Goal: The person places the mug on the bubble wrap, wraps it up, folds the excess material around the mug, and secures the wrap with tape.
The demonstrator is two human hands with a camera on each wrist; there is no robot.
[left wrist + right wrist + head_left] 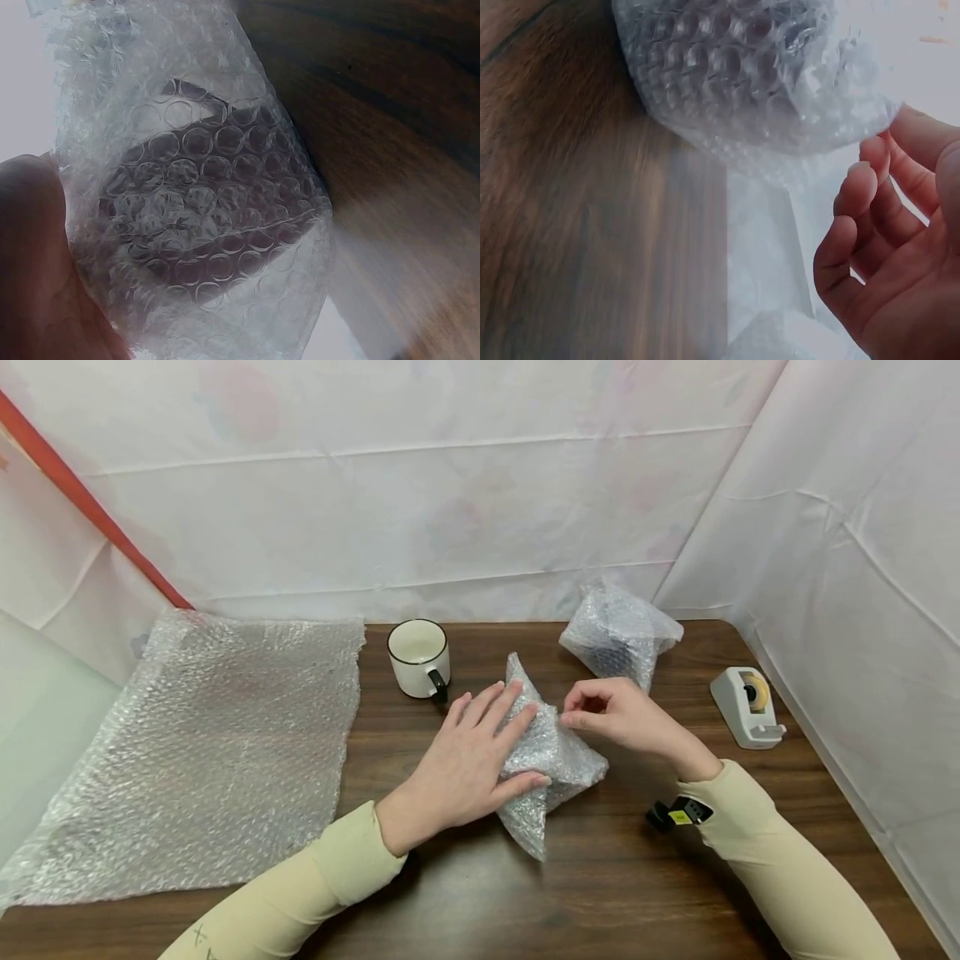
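A bubble-wrapped bundle sits on the table in front of me, its corners sticking out in points. My left hand rests on its left side with fingers spread. At the upper right, my right hand pinches an edge of the bubble wrap between thumb and forefinger, the other fingers loosely bent. Through the clear layers in the left wrist view, a dark band with pale areas around it shows; the wrapped thing itself is otherwise hidden.
A white enamel mug with dark rim and handle stands behind my left hand. A large bubble wrap sheet lies at left. Another wrapped bundle sits at the back, and a white tape dispenser at right. Curtains edge the table.
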